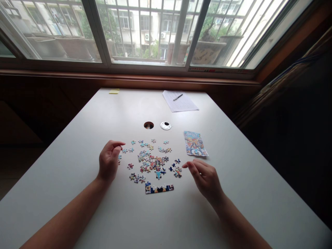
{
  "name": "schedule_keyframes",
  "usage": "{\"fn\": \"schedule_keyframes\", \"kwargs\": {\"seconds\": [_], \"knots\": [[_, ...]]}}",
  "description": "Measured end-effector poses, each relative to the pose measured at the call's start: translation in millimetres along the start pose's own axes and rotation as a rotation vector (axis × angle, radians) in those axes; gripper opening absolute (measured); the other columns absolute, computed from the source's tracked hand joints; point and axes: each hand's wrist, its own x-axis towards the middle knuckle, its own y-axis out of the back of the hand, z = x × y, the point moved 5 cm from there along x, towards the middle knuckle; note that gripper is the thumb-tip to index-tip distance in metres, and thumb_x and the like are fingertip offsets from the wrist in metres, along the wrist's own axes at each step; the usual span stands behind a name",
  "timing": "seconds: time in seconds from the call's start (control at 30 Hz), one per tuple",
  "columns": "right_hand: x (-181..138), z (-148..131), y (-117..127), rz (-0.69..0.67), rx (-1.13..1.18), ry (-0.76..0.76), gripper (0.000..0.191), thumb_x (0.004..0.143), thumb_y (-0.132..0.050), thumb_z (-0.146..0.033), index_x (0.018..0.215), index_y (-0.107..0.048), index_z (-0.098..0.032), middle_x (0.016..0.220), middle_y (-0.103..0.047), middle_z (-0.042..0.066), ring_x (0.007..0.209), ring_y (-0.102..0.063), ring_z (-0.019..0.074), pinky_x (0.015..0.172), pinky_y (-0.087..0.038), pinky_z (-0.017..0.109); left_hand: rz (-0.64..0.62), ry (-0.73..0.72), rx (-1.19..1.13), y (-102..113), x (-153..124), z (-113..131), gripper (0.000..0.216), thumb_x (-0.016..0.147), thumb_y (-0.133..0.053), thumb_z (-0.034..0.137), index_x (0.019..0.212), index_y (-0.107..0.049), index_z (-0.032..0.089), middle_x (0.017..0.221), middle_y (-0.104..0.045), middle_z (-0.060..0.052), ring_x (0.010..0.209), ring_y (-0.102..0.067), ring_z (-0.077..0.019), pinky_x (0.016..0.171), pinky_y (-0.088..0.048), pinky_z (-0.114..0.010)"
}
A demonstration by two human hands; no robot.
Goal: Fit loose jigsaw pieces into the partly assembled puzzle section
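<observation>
My left hand (109, 160) hovers at the left edge of the puzzle pieces. Its index finger points right, apart from the thumb, with the other fingers curled and nothing visible in it. Small light-blue jigsaw pieces (131, 149) lie just beyond that fingertip. On the right, my right hand (204, 176) is loosely bent, index finger stretched toward dark-blue and mixed jigsaw pieces (177, 172); no piece shows in it. Between the hands lies a loose cluster of colourful pieces (147, 159), including a partly joined figure (158, 169). Nearest me is a joined bottom-edge strip (160, 189).
A printed puzzle picture (195, 143) lies beyond my right hand. Farther back are a round table hole (148, 125), its silver cover (165, 125), paper sheets (178, 103) with a pen (178, 97), and yellow sticky notes (114, 91). A barred window is behind the white table (124, 221).
</observation>
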Motion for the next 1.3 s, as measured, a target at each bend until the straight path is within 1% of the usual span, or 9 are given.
{"fn": "schedule_keyframes", "kwargs": {"seconds": [0.13, 0.3, 0.4, 0.53, 0.7, 0.83, 0.97, 1.13, 1.3], "knots": [[1, 5, 3, 0.041, -0.001, -0.061, 0.034, 0.105, -0.047, -0.032, 0.087, -0.074, -0.019, 0.076, -0.067, 0.004, 0.072, -0.065, 0.0182, 0.072, -0.047, 0.030, 0.061, 0.018, -0.015, 4, 5, -11, 0.018, 0.086, -0.052, 0.024, 0.087, -0.069, 0.020, 0.086, -0.066, -0.003, 0.082, -0.060, -0.0187, 0.077, -0.049, -0.031], [1, 12, 4, 0.074, 0.022, -0.118, 0.040, 0.106, -0.043, -0.039, 0.090, -0.075, -0.019, 0.063, -0.054, 0.000, 0.060, -0.056, 0.0163, 0.064, -0.043, 0.030, 0.116, 0.064, -0.081, 9, 11, -17, 0.018, 0.083, -0.053, 0.025, 0.087, -0.069, 0.019, 0.084, -0.065, -0.003, 0.081, -0.057, -0.0176, 0.077, -0.048, -0.030], [0, 19, 5, 0.100, 0.060, -0.160, 0.040, 0.106, -0.043, -0.040, 0.094, -0.075, -0.019, 0.061, -0.048, -0.002, 0.057, -0.051, 0.0150, 0.061, -0.041, 0.030, 0.176, 0.090, -0.109, 14, 14, -17, 0.018, 0.079, -0.055, 0.026, 0.085, -0.070, 0.018, 0.082, -0.065, -0.003, 0.077, -0.056, -0.0162, 0.073, -0.047, -0.028], [-1, 25, 5, 0.131, 0.133, -0.199, 0.038, 0.106, -0.043, -0.040, 0.096, -0.074, -0.021, 0.067, -0.055, 0.000, 0.064, -0.054, 0.0156, 0.066, -0.043, 0.030, 0.232, 0.115, -0.140, 21, 20, -20, 0.017, 0.075, -0.055, 0.026, 0.082, -0.069, 0.017, 0.078, -0.064, -0.002, 0.071, -0.052, -0.0145, 0.067, -0.044, -0.026], [2, 22, 6, 0.156, 0.209, -0.216, 0.036, 0.106, -0.044, -0.040, 0.100, -0.075, -0.022, 0.079, -0.063, 0.003, 0.074, -0.059, 0.0176, 0.071, -0.048, 0.032, 0.292, 0.112, -0.150, 30, 27, -26, 0.016, 0.072, -0.055, 0.024, 0.080, -0.068, 0.017, 0.072, -0.058, -0.001, 0.068, -0.048, -0.0136, 0.064, -0.041, -0.026], [4, 21, 6, 0.154, 0.206, -0.205, 0.032, 0.104, -0.048, -0.039, 0.100, -0.075, -0.023, 0.088, -0.065, 0.005, 0.080, -0.062, 0.0189, 0.074, -0.051, 0.032, 0.351, 0.106, -0.135, 41, 35, -29, 0.014, 0.071, -0.055, 0.024, 0.078, -0.066, 0.017, 0.069, -0.055, 0.000, 0.064, -0.047, -0.0128, 0.061, -0.040, -0.025], [5, 26, 8, 0.181, 0.157, -0.198, 0.029, 0.102, -0.051, -0.039, 0.100, -0.075, -0.023, 0.095, -0.068, 0.006, 0.084, -0.063, 0.0211, 0.077, -0.053, 0.035, 0.391, 0.103, -0.129, 51, 44, -34, 0.013, 0.071, -0.056, 0.025, 0.077, -0.065, 0.018, 0.068, -0.054, 0.001, 0.062, -0.045, -0.0122, 0.059, -0.039, -0.025], [5, 36, 12, 0.229, 0.132, -0.227, 0.021, 0.099, -0.057, -0.037, 0.104, -0.074, -0.025, 0.096, -0.067, 0.005, 0.090, -0.064, 0.0218, 0.082, -0.053, 0.036, 0.417, 0.103, -0.140, 61, 52, -43, 0.014, 0.072, -0.060, 0.028, 0.080, -0.064, 0.018, 0.070, -0.056, 0.001, 0.060, -0.043, -0.0111, 0.057, -0.037, -0.024], [4, 45, 16, 0.263, 0.113, -0.252, 0.019, 0.097, -0.060, -0.036, 0.106, -0.072, -0.025, 0.101, -0.067, 0.005, 0.096, -0.064, 0.0225, 0.087, -0.052, 0.037, 0.383, 0.111, -0.165, 61, 55, -50, 0.019, 0.071, -0.070, 0.031, 0.084, -0.067, 0.017, 0.067, -0.054, 0.002, 0.060, -0.043, -0.0098, 0.057, -0.036, -0.023]]}}
